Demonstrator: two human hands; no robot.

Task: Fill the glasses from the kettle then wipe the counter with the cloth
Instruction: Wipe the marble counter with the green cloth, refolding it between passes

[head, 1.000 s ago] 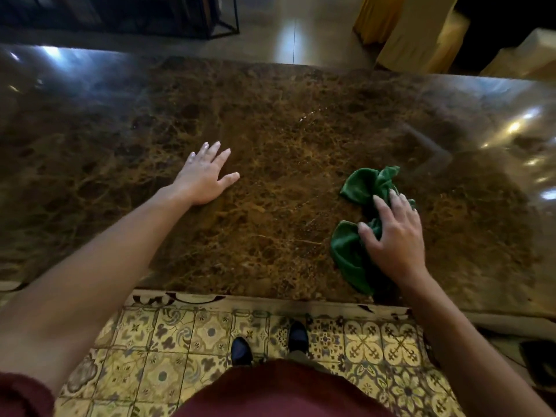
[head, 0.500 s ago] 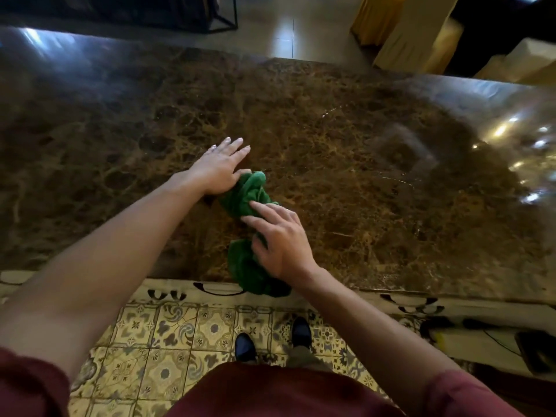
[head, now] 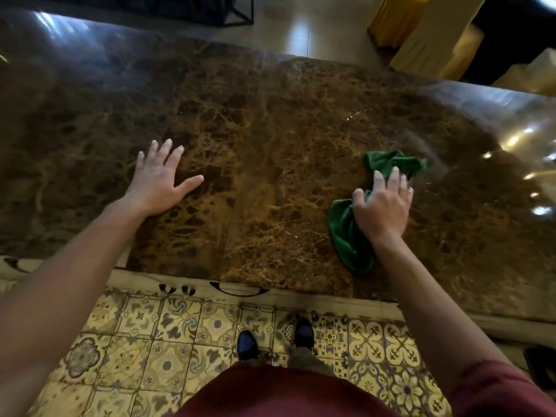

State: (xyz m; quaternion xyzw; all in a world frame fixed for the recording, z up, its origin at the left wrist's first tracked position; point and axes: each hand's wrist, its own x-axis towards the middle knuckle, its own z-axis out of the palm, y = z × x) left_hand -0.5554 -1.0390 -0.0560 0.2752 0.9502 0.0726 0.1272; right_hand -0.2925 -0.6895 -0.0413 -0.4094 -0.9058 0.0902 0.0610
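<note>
head view, looking down over a dark brown veined marble desk [head: 270, 152] with a glossy top. the left hand [head: 156, 182] lies flat on the desk left of centre, palm down, its fingers [head: 168, 149] straight and spread wide, the thumb angled out to the right; it holds nothing. the right hand [head: 383, 206] rests on a crumpled green cloth [head: 349, 236] toward the right side of the desk, well apart from the left hand. its fingers lie over the middle of the cloth, slightly bent, and the thumb sits against the cloth's left fold; whether they press down on the fabric or loosely grip it cannot be told, as the hand is somewhat blurred. one bunched end of the cloth shows beyond the fingertips, the other trails back past the wrist toward the near edge of the desk. small pale specks, possibly droplets, sit on the marble above and beside the cloth. below the desk edge, a patterned tile floor [head: 168, 350] and two dark shoes [head: 246, 344] are visible, with a dark red garment [head: 285, 392] at the bottom of the view. yellow draped fabric [head: 421, 34] stands beyond the far edge of the desk at upper right.
</note>
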